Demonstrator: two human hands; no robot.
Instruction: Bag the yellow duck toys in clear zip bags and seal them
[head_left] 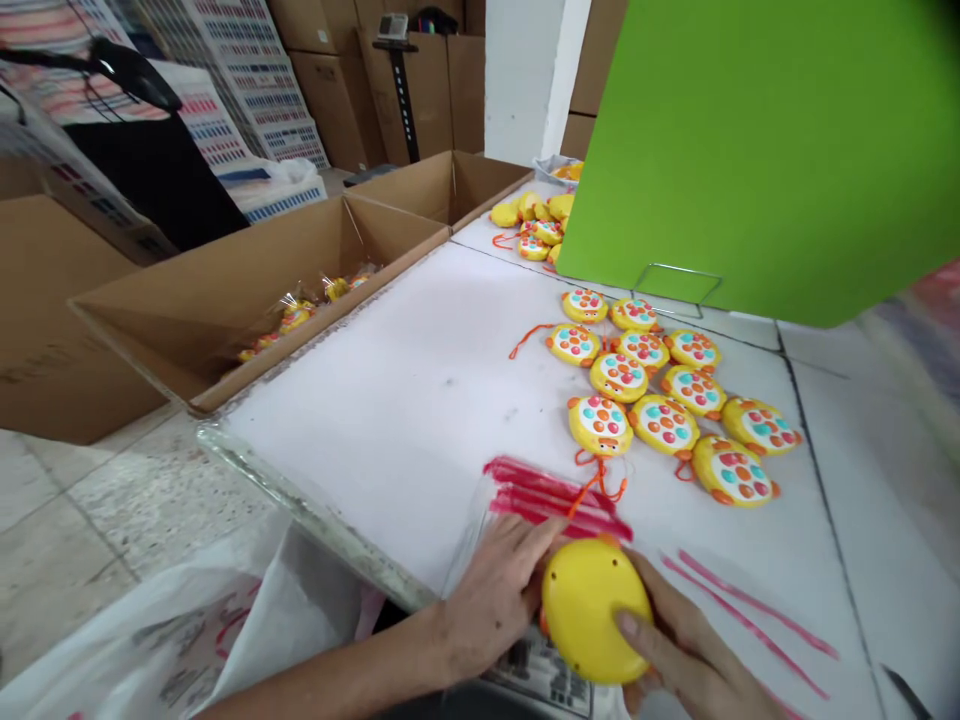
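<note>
My right hand (pixel 694 640) grips a yellow toy (pixel 596 610) at the table's near edge, thumb on its plain back, where small dark holes show. My left hand (pixel 502 590) is beside the toy, fingers curled, with an orange cord (pixel 581 497) running from its fingertips. Part of the left fingers is hidden behind the toy. Just beyond, a yellow animal-shaped toy (pixel 600 425) lies face up, with coloured dots on a white panel. Several similar toys (pixel 665 424) lie around it, some with orange cords. Red streaks (pixel 559 495) mark the white surface by my left hand.
A green panel (pixel 735 150) stands over the right side on a wire stand (pixel 679 285). Left of the white table (pixel 390 400), a cardboard box (pixel 225 270) holds bagged toys (pixel 296 312); another box (pixel 450 190) adjoins it. More yellow toys (pixel 536 225) are piled farther back.
</note>
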